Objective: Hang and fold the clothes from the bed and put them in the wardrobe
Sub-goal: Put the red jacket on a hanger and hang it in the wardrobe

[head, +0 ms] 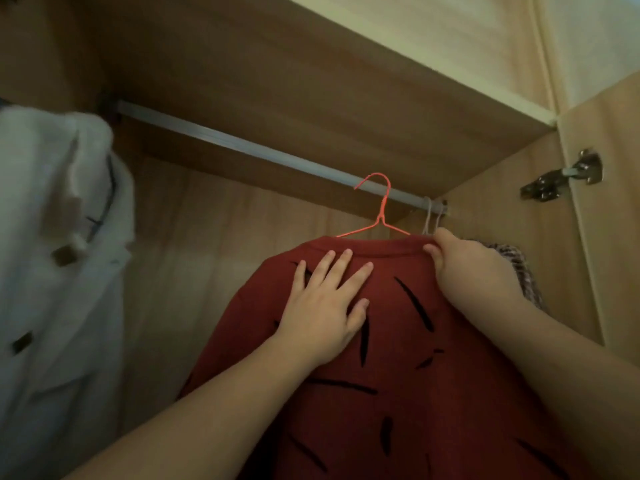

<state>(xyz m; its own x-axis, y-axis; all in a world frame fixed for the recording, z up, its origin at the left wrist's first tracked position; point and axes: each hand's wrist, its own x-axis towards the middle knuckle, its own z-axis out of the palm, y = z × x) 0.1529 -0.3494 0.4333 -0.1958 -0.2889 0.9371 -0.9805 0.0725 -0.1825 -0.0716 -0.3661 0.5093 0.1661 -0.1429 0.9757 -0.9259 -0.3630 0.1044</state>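
A dark red top [398, 368] with black dashes hangs on an orange wire hanger [379, 209], whose hook sits over the metal wardrobe rail [242, 147] near its right end. My left hand [325, 306] lies flat on the upper chest of the top with fingers straight. My right hand [474, 271] pinches the top's right shoulder at the neckline, thumb under the fabric edge.
A white coat [59, 254] with dark buttons hangs at the left of the wardrobe. Behind my right hand a checked garment [519, 268] hangs on pale hangers [431, 216]. A wooden shelf [311, 81] runs above the rail. A door hinge [564, 176] is on the right.
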